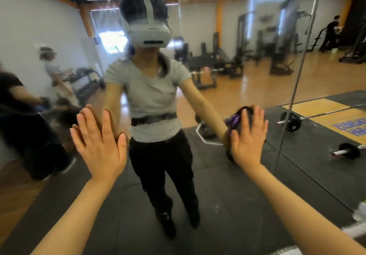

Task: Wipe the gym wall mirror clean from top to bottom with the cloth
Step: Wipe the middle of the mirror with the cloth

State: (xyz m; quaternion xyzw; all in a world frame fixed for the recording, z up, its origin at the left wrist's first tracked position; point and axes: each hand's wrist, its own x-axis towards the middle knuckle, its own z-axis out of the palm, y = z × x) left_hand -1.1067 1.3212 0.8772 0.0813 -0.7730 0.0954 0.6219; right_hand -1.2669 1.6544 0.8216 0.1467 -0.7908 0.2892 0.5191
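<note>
My left hand (99, 141) lies flat on the mirror (227, 88), fingers straight, holding nothing; my right hand (248, 137) presses the dark, purple-edged cloth (237, 119) against the glass with straight fingers, level with my left, low on the pane; beyond, the reflection shows a barbell (345, 151) on black matting and weight machines (223, 58) farther back.

Dark purple cloth (235, 119) bunched, pressed flat against wall mirror (247, 56) at mid-height; glass smeared near top.

Mirror (227, 175) bears flat left hand (99, 141) and cloth (240, 116).
</note>
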